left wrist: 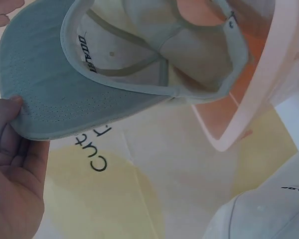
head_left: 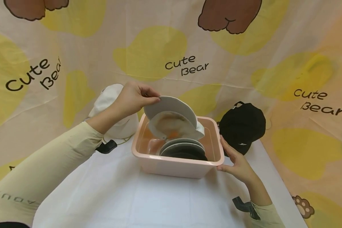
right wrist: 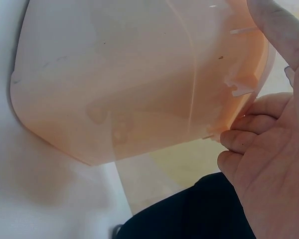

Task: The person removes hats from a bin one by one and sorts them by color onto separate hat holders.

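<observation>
My left hand (head_left: 136, 96) pinches the brim of a pale cap (head_left: 171, 107) between thumb and fingers. The cap hangs tilted over the back of a pink plastic basin (head_left: 174, 166), its crown partly within the basin. In the left wrist view, the pale cap (left wrist: 50, 74) shows its hollow inside, with dark lettering on the inner band. My right hand (head_left: 237, 164) holds the basin at its right front corner, with the thumb by the front and the fingers along the side. Inside the basin, light curved brims (head_left: 185, 144) stand in front of the held cap.
A white cap (head_left: 108, 99) sits behind my left forearm, left of the basin. On the right, a black cap (head_left: 242, 125) lies close to my right fingers. A white cloth (head_left: 117, 193) covers the table, and a patterned sheet (head_left: 148, 50) hangs behind.
</observation>
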A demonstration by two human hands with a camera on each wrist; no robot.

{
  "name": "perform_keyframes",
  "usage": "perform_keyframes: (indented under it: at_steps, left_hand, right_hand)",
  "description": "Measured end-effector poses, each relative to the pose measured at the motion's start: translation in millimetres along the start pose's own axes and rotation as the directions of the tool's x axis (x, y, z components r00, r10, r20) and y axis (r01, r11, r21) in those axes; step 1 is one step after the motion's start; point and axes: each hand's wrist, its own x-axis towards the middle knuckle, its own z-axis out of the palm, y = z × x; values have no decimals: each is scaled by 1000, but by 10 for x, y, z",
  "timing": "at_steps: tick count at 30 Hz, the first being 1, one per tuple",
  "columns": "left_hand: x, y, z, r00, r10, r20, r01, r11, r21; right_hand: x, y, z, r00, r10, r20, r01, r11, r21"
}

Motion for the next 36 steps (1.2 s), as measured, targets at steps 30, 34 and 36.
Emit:
perform_keyframes:
  at_steps: [30, 34, 36]
  left_hand:
    - [-134, 98, -331, 906, 293, -304, -333, 939, -85]
    - [-99, 59, -379, 878, 339, -337, -388, 917, -90]
    - [-89, 43, -402, 872, 346, -345, -404, 908, -109]
  right_hand:
    - [4, 46, 10, 1000, -1, -5, 1, 1000, -1]
    - [7, 37, 14, 1000, 15, -7, -15, 1000, -26]
    - [11, 28, 17, 1000, 21, -8, -21, 999, -35]
